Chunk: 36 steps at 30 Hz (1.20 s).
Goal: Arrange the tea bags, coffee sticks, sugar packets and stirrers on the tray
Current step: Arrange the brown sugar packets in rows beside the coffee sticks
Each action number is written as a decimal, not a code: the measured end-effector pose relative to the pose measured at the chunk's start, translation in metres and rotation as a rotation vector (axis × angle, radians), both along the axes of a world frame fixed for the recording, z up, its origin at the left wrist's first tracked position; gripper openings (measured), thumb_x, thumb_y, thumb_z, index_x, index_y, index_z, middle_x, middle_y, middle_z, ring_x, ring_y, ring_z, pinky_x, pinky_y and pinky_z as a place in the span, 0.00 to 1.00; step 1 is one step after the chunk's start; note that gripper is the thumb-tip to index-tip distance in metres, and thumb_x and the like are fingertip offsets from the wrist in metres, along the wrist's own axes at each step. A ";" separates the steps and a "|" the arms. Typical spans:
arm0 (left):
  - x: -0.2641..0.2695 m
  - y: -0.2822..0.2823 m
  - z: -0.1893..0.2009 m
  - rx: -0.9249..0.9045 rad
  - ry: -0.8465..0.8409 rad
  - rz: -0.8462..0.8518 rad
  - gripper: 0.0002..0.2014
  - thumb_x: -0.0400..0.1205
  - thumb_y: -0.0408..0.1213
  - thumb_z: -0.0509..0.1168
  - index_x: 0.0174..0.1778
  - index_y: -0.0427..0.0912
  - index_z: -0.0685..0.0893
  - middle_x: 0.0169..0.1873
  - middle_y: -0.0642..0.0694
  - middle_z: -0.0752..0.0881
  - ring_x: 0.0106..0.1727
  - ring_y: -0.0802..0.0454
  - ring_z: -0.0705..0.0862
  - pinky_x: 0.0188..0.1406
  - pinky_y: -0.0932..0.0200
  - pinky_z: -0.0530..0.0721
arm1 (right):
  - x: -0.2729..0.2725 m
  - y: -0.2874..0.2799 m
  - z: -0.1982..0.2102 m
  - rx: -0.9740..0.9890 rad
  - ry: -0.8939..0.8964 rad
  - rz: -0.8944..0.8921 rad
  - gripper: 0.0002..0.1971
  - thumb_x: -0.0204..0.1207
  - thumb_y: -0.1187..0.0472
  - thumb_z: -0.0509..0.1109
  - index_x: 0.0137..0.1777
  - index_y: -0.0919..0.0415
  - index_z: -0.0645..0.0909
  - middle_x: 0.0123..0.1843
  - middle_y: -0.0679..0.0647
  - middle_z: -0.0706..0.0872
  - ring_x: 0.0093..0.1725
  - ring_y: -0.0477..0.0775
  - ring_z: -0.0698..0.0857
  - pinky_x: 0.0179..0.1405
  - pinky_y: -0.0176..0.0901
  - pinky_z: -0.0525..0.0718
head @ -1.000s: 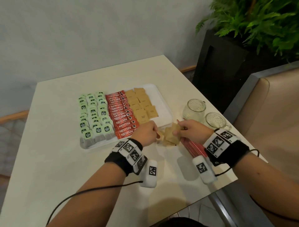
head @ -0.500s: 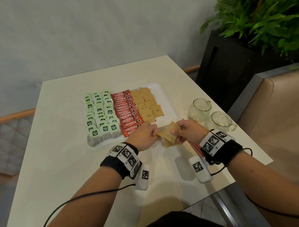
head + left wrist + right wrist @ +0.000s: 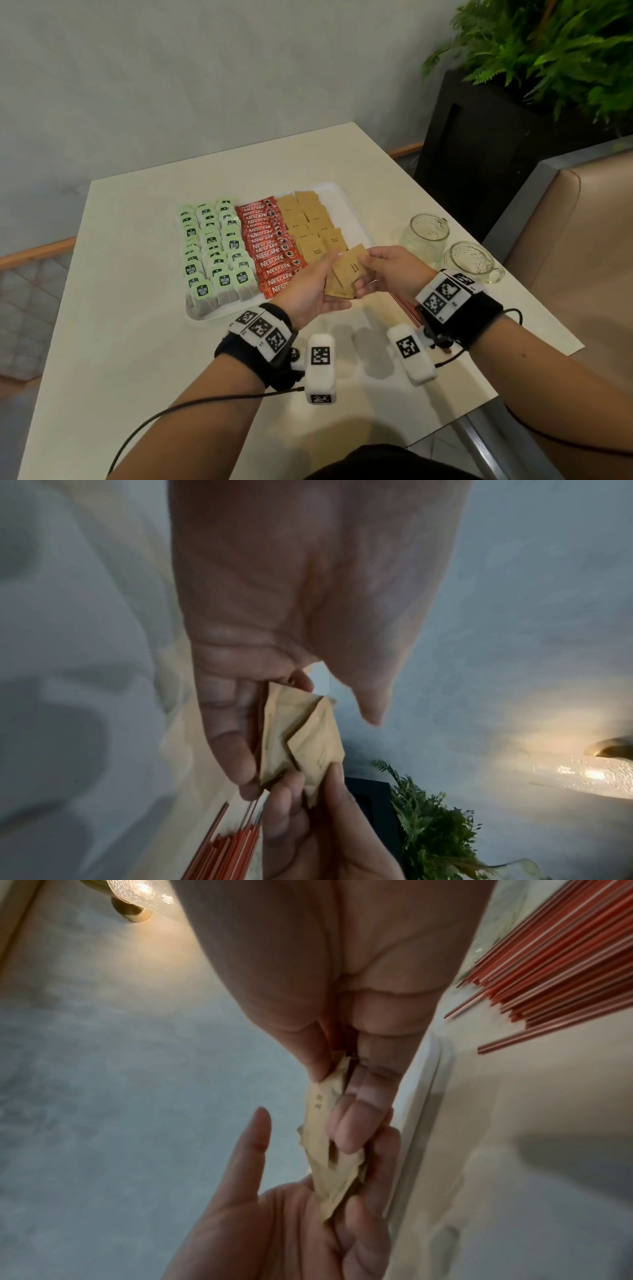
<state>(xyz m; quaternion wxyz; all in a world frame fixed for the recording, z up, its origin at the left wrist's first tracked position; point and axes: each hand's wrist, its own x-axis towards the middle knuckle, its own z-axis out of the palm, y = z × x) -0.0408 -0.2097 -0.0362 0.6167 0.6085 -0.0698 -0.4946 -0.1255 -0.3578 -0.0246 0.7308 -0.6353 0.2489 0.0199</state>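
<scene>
A white tray [image 3: 354, 219] holds rows of green tea bags [image 3: 212, 246], red coffee sticks [image 3: 270, 246] and brown sugar packets [image 3: 308, 222]. Above its front right corner both hands hold a small stack of sugar packets [image 3: 346, 274]. My left hand [image 3: 310, 286] is turned palm up and cups the stack [image 3: 301, 737] in its fingers, with the thumb lifted off. My right hand [image 3: 380, 270] pinches the stack [image 3: 322, 1123] between thumb and fingers. Red stirrers [image 3: 404, 303] lie on the table under my right wrist, and show as stirrers [image 3: 565, 961] in the right wrist view.
Two glass cups [image 3: 424, 236] [image 3: 469, 262] stand right of the tray near the table's right edge. A black planter [image 3: 479, 154] with a fern and a tan bench [image 3: 582, 240] lie beyond that edge. Bare tabletop [image 3: 137, 342] lies left and in front of the tray.
Both hands have lifted the sugar packets off the table toward the tray's front right corner. My left hand has turned palm up and its thumb has come off the stack.
</scene>
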 end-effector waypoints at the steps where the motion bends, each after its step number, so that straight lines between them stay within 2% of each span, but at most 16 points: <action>1: 0.001 0.001 -0.002 -0.005 -0.025 -0.010 0.23 0.84 0.50 0.65 0.71 0.39 0.77 0.50 0.40 0.89 0.44 0.47 0.89 0.42 0.54 0.89 | 0.002 0.000 0.000 0.012 0.007 -0.010 0.11 0.86 0.66 0.58 0.53 0.73 0.80 0.33 0.67 0.84 0.29 0.57 0.86 0.35 0.47 0.91; 3: 0.004 0.004 -0.007 -0.019 -0.049 -0.009 0.28 0.80 0.35 0.73 0.74 0.43 0.69 0.53 0.41 0.89 0.45 0.47 0.91 0.42 0.53 0.90 | 0.003 0.000 0.000 0.024 0.015 -0.021 0.12 0.87 0.66 0.58 0.56 0.74 0.79 0.33 0.66 0.85 0.27 0.56 0.86 0.34 0.45 0.91; 5: 0.006 0.006 -0.010 -0.031 -0.074 -0.063 0.28 0.80 0.27 0.71 0.74 0.43 0.70 0.55 0.39 0.89 0.48 0.45 0.91 0.42 0.53 0.90 | 0.005 -0.001 -0.001 0.012 0.026 -0.034 0.11 0.86 0.66 0.59 0.56 0.73 0.80 0.34 0.65 0.86 0.28 0.55 0.87 0.32 0.43 0.90; 7: 0.006 0.007 -0.010 -0.021 -0.124 -0.095 0.21 0.83 0.28 0.67 0.73 0.40 0.76 0.50 0.41 0.90 0.47 0.46 0.91 0.41 0.56 0.90 | 0.006 -0.003 -0.004 -0.058 0.046 -0.049 0.08 0.85 0.68 0.61 0.52 0.70 0.81 0.36 0.64 0.85 0.28 0.53 0.85 0.29 0.42 0.89; 10: 0.006 0.008 -0.012 0.000 -0.109 0.035 0.14 0.86 0.30 0.64 0.68 0.37 0.80 0.49 0.40 0.91 0.45 0.45 0.91 0.40 0.54 0.91 | 0.005 -0.007 -0.010 -0.208 0.107 -0.037 0.05 0.80 0.70 0.67 0.42 0.66 0.79 0.35 0.60 0.82 0.26 0.52 0.84 0.26 0.43 0.87; 14: 0.010 0.006 -0.014 0.004 -0.131 0.089 0.13 0.85 0.32 0.66 0.65 0.36 0.81 0.53 0.35 0.90 0.47 0.43 0.91 0.41 0.53 0.91 | 0.006 -0.007 -0.013 -0.286 0.167 0.069 0.06 0.76 0.69 0.71 0.39 0.64 0.79 0.32 0.57 0.83 0.29 0.52 0.85 0.35 0.48 0.87; 17: 0.015 0.006 -0.011 0.029 -0.171 0.108 0.13 0.85 0.30 0.65 0.66 0.37 0.80 0.52 0.36 0.90 0.44 0.45 0.91 0.39 0.54 0.91 | 0.013 -0.005 -0.009 -0.377 0.161 0.126 0.03 0.78 0.66 0.70 0.44 0.65 0.83 0.38 0.57 0.85 0.33 0.52 0.85 0.39 0.48 0.87; 20: 0.024 0.008 -0.005 0.038 -0.189 0.102 0.11 0.84 0.29 0.65 0.63 0.40 0.81 0.50 0.37 0.90 0.42 0.45 0.91 0.39 0.54 0.91 | 0.023 -0.004 -0.005 -0.440 0.134 0.144 0.11 0.83 0.60 0.65 0.53 0.69 0.84 0.44 0.60 0.87 0.35 0.51 0.84 0.39 0.47 0.86; 23: 0.035 0.016 0.000 0.045 -0.221 0.181 0.12 0.85 0.30 0.65 0.64 0.41 0.82 0.49 0.41 0.90 0.43 0.46 0.91 0.43 0.50 0.92 | 0.034 -0.003 -0.006 -0.617 0.182 0.148 0.13 0.83 0.56 0.65 0.51 0.66 0.87 0.37 0.56 0.84 0.35 0.49 0.81 0.38 0.44 0.82; 26: 0.049 0.033 0.004 0.033 -0.187 0.321 0.10 0.87 0.30 0.61 0.63 0.40 0.81 0.49 0.40 0.90 0.45 0.42 0.92 0.44 0.49 0.92 | 0.041 -0.010 -0.013 -0.743 0.245 0.049 0.10 0.81 0.59 0.67 0.46 0.62 0.88 0.31 0.48 0.81 0.30 0.47 0.77 0.30 0.37 0.74; 27: 0.053 0.039 0.005 0.030 -0.161 0.352 0.09 0.87 0.30 0.60 0.62 0.39 0.80 0.50 0.39 0.90 0.46 0.40 0.92 0.44 0.48 0.92 | 0.042 -0.012 -0.016 -0.754 0.262 0.010 0.09 0.80 0.59 0.68 0.45 0.61 0.89 0.32 0.47 0.83 0.33 0.48 0.80 0.31 0.39 0.77; 29: 0.058 0.050 0.006 0.039 -0.132 0.382 0.09 0.88 0.31 0.60 0.63 0.38 0.79 0.50 0.36 0.90 0.46 0.38 0.92 0.41 0.48 0.93 | 0.045 -0.016 -0.022 -0.743 0.288 -0.051 0.07 0.77 0.60 0.71 0.44 0.61 0.89 0.38 0.51 0.88 0.42 0.56 0.86 0.43 0.47 0.86; 31: 0.058 0.056 0.005 0.052 -0.122 0.394 0.10 0.88 0.33 0.60 0.65 0.38 0.78 0.50 0.36 0.91 0.45 0.38 0.93 0.36 0.51 0.92 | 0.048 -0.018 -0.025 -0.721 0.313 -0.083 0.04 0.75 0.59 0.74 0.41 0.58 0.88 0.40 0.54 0.89 0.45 0.58 0.86 0.52 0.53 0.88; 33: 0.057 0.059 0.003 0.053 -0.109 0.400 0.12 0.88 0.33 0.61 0.67 0.37 0.77 0.50 0.36 0.91 0.44 0.38 0.93 0.34 0.53 0.91 | 0.052 -0.018 -0.027 -0.721 0.333 -0.071 0.05 0.75 0.58 0.75 0.38 0.53 0.85 0.40 0.52 0.88 0.43 0.56 0.85 0.54 0.52 0.88; 36: 0.054 0.062 0.001 0.051 -0.109 0.388 0.12 0.88 0.34 0.61 0.67 0.38 0.79 0.48 0.39 0.92 0.44 0.40 0.93 0.33 0.55 0.91 | 0.056 -0.019 -0.027 -0.716 0.357 -0.063 0.03 0.76 0.60 0.73 0.40 0.54 0.86 0.42 0.53 0.88 0.40 0.54 0.85 0.51 0.49 0.88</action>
